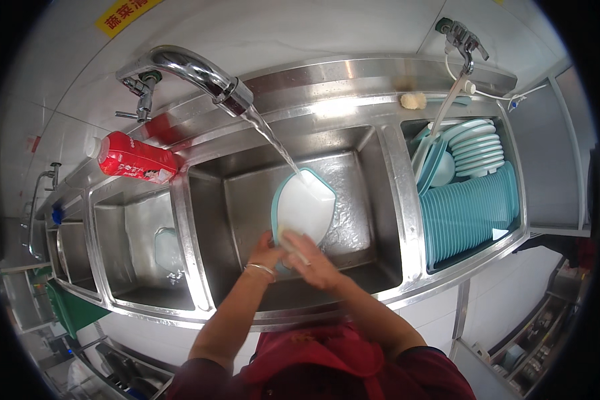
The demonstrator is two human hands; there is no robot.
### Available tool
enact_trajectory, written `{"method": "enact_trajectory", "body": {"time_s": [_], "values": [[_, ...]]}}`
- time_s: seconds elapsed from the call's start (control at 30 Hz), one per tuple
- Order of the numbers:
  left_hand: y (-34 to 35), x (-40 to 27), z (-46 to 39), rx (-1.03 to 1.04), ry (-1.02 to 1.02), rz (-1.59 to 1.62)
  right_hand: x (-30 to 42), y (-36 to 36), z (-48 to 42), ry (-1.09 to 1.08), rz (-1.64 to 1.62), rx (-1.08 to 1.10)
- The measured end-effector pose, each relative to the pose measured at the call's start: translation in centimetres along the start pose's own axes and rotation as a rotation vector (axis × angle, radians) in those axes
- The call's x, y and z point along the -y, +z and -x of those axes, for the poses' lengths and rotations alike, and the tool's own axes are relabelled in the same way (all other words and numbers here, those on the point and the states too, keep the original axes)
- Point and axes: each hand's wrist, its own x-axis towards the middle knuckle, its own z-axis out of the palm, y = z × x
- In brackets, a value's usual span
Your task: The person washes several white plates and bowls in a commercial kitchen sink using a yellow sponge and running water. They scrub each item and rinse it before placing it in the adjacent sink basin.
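Note:
Over the middle steel sink basin, my left hand point(266, 253) grips the near left edge of a white dish with a teal rim point(307, 205). The dish is tilted, and water from the chrome faucet point(237, 100) runs onto its far part. My right hand point(310, 260), slightly blurred, is closed around a pale, slim handle point(296, 250), perhaps of a brush, whose end touches the dish near its lower left edge. What exactly the tool's head is, I cannot tell.
The right basin holds a row of teal trays point(470, 215) and stacked white-and-teal dishes point(480, 145). A brush point(414, 101) lies on the ledge behind it. A red bottle point(137, 157) stands at the back left. One pale dish point(169, 249) lies in the water-filled left basin.

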Motion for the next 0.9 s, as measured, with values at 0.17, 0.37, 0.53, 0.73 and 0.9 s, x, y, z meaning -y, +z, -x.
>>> {"method": "enact_trajectory", "body": {"time_s": [0.17,0.37,0.53,0.73,0.9], "values": [[1.3,0.3,3.0,0.047,0.046,0.113,-5.4,-2.0,-3.0,0.024,0.39,-0.036],[2.2,1.4,2.7,0.143,0.068,0.224,-7.3,-1.3,-7.9,-0.053,0.277,-0.128],[-0.5,0.8,2.4,0.213,0.026,0.454,-2.9,1.3,-4.8,-0.07,-0.071,0.351],[-1.0,1.6,2.5,0.244,0.046,0.561,0.5,-2.1,-2.8,0.008,0.046,0.534],[-1.0,1.2,3.1,0.298,0.043,0.485,-6.6,-0.5,-8.7,-0.02,0.562,0.047]]}}
